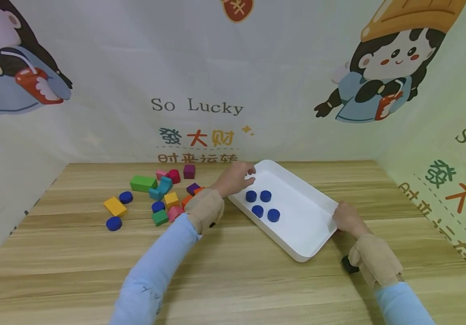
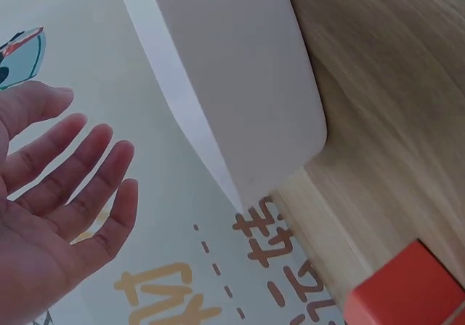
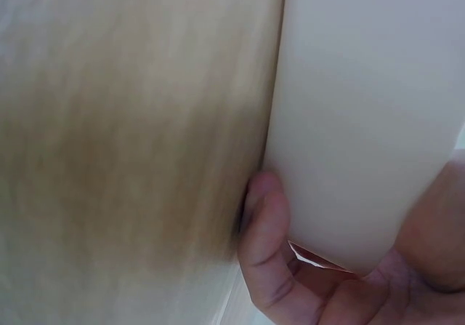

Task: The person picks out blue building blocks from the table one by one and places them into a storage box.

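Our right hand (image 1: pixel 348 219) pinches the white tray (image 1: pixel 308 223) by its right corner, a good spot; it looks light, stiff. Our loose left hand (image 1: pixel 235 178) holds nothing.

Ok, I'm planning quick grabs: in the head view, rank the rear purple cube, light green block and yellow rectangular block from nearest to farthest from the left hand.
From the left hand, all to its left:
1. Rear purple cube, just left.
2. Light green block, farther left.
3. Yellow rectangular block, leftmost, between two blue discs.
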Motion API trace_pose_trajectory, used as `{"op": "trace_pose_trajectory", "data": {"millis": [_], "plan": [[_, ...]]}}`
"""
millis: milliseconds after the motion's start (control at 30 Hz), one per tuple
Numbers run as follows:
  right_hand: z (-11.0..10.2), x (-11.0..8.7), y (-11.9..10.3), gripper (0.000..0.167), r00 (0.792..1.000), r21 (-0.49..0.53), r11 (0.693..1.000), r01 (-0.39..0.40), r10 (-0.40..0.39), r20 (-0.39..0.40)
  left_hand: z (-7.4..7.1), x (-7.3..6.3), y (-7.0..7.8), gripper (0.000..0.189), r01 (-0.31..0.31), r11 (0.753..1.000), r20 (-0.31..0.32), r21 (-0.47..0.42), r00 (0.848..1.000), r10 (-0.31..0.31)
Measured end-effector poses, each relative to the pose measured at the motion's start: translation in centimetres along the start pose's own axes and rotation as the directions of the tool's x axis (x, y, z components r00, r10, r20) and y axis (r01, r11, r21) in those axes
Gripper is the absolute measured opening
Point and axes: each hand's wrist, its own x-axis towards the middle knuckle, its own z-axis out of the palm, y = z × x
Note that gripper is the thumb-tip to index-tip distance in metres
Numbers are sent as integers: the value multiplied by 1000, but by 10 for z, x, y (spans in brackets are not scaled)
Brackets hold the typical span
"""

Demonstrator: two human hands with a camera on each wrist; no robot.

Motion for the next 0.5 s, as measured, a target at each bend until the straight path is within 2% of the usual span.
{"op": "trace_pose_trajectory", "data": {"millis": [200,500], "plan": [[-2,-1,-2,33,1000,-8,1000,5,-5,17,-7,-9,-6,20,16,1000,-19,-22,1000,-16],[-6,-1,-2,28,1000,-2,1000,7,-7,2,-14,-22,-14,20,-9,998,-15,-59,1000,8]]}}
